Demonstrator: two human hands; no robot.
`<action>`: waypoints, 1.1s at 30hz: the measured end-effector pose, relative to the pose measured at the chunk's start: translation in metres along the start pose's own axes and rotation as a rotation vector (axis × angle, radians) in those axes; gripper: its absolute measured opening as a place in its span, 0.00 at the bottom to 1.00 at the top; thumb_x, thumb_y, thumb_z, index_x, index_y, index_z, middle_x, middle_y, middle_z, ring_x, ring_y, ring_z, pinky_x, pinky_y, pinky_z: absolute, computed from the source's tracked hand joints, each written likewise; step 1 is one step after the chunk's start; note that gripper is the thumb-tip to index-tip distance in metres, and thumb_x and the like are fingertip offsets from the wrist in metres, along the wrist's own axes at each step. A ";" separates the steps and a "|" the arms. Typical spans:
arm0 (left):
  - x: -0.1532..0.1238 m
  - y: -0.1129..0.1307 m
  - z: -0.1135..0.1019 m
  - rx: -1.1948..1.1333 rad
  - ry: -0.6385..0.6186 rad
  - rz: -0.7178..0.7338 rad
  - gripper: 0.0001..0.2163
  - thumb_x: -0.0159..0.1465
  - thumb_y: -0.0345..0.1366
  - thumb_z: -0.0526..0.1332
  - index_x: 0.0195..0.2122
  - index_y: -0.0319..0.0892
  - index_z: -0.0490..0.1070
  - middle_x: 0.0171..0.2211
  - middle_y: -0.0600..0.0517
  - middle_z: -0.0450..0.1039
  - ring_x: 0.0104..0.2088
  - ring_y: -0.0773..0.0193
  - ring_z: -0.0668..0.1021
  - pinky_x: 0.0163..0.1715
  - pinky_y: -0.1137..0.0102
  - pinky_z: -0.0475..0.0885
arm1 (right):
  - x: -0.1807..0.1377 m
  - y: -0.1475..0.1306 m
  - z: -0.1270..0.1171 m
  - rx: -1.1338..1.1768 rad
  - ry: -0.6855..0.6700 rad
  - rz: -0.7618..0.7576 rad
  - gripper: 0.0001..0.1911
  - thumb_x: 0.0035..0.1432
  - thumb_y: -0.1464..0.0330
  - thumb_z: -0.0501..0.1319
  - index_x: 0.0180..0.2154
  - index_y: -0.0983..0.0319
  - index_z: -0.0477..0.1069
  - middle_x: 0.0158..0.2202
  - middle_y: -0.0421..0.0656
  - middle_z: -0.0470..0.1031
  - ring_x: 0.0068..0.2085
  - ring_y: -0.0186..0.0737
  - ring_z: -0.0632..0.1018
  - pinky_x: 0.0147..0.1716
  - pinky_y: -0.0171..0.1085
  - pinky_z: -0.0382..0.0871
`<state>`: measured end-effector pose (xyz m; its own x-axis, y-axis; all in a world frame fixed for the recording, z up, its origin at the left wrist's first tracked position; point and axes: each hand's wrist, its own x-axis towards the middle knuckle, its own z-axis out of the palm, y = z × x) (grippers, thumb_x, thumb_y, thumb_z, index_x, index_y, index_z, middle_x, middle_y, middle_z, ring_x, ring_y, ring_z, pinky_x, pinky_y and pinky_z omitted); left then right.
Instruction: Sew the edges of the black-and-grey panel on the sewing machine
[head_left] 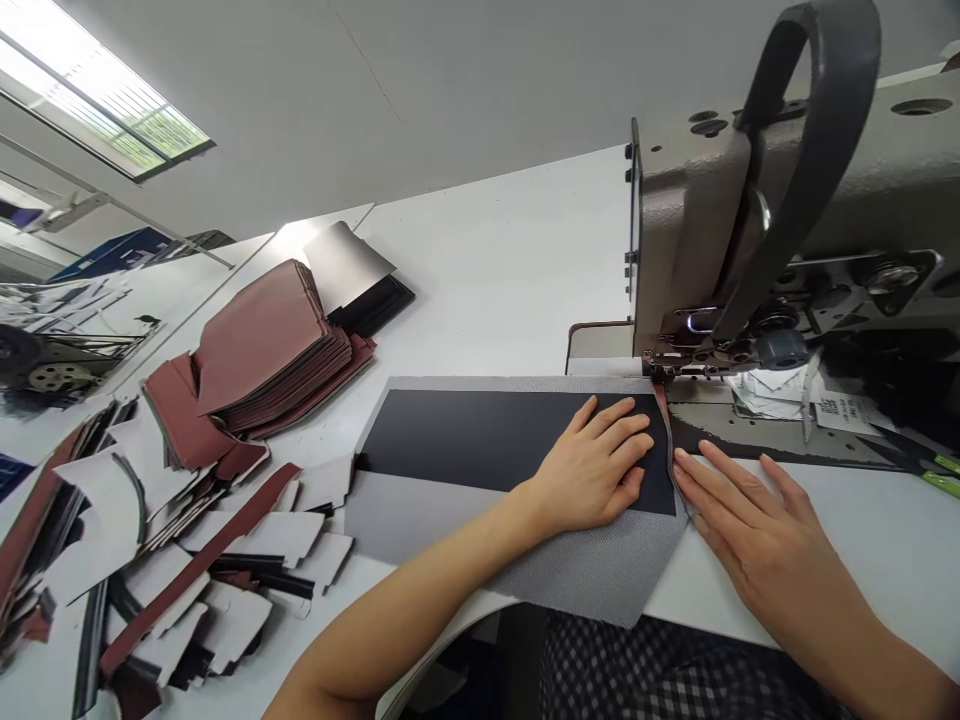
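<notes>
A grey mesh fabric (592, 570) with a black panel (450, 430) on it lies on the white table, its far right corner at the needle area of a sewing machine (690, 220). My left hand (596, 465) rests on the black panel with its fingers spread. Along the fabric's right edge runs a narrow reddish-brown strip (664, 420). My right hand (757, 510) lies beside that edge, fingers stretched out, its fingertips touching the strip. The lower front corner of the mesh hangs over the table edge.
Stacked brown leather-like pieces (262, 340) stand on the left, by a silver-grey sheet (345, 262). Many white-backed offcuts (217, 560) are heaped in front of them. Green-handled scissors (937, 475) and white labels (780, 395) lie at the right, near the machine bed.
</notes>
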<state>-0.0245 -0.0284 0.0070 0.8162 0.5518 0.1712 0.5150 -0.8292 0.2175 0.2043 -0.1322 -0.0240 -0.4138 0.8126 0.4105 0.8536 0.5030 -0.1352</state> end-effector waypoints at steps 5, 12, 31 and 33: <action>0.001 0.000 -0.001 0.063 -0.054 0.043 0.24 0.72 0.37 0.50 0.69 0.48 0.58 0.72 0.54 0.56 0.70 0.48 0.59 0.67 0.47 0.56 | 0.009 0.006 -0.002 0.048 0.038 -0.071 0.21 0.72 0.74 0.53 0.63 0.65 0.65 0.65 0.46 0.68 0.66 0.48 0.67 0.70 0.53 0.46; 0.004 -0.001 -0.001 0.082 -0.116 0.035 0.27 0.70 0.39 0.50 0.71 0.49 0.56 0.73 0.60 0.53 0.69 0.45 0.58 0.66 0.43 0.56 | 0.031 0.020 -0.013 0.173 0.011 -0.201 0.16 0.70 0.75 0.54 0.56 0.65 0.73 0.58 0.48 0.75 0.61 0.45 0.73 0.70 0.50 0.50; 0.011 -0.011 0.004 0.059 0.003 0.002 0.21 0.73 0.38 0.50 0.65 0.45 0.67 0.65 0.49 0.68 0.69 0.51 0.64 0.68 0.48 0.59 | 0.064 0.049 -0.008 0.341 -0.044 -0.229 0.16 0.67 0.76 0.53 0.45 0.59 0.78 0.53 0.43 0.77 0.61 0.42 0.73 0.68 0.44 0.60; 0.018 -0.014 0.004 0.065 0.004 -0.008 0.21 0.73 0.37 0.51 0.65 0.45 0.67 0.64 0.48 0.69 0.69 0.51 0.65 0.68 0.48 0.59 | 0.070 0.055 -0.007 0.325 -0.048 -0.221 0.17 0.67 0.76 0.53 0.45 0.58 0.79 0.52 0.43 0.77 0.59 0.43 0.75 0.66 0.44 0.64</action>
<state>-0.0164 -0.0071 0.0028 0.8109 0.5587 0.1740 0.5375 -0.8287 0.1561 0.2240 -0.0496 0.0032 -0.5974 0.6828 0.4205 0.6006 0.7285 -0.3297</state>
